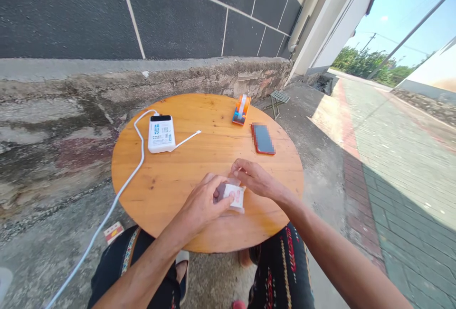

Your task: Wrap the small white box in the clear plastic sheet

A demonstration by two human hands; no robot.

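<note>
A small white packet (235, 197) in clear wrapping sits just above the near part of the round wooden table (199, 166). My left hand (203, 204) is closed on the packet's left side, thumb pressed on top. My right hand (254, 178) pinches the packet's upper right edge with fingers together. Both forearms reach in from the bottom of the view.
A white power bank (161, 133) with a white cable (117, 195) lies at the table's far left. An orange tape dispenser (242, 109) and a red-cased phone (263, 139) lie at the far right. A folding stool (277, 100) stands beyond, by the stone wall. A small card (113, 232) lies on the ground.
</note>
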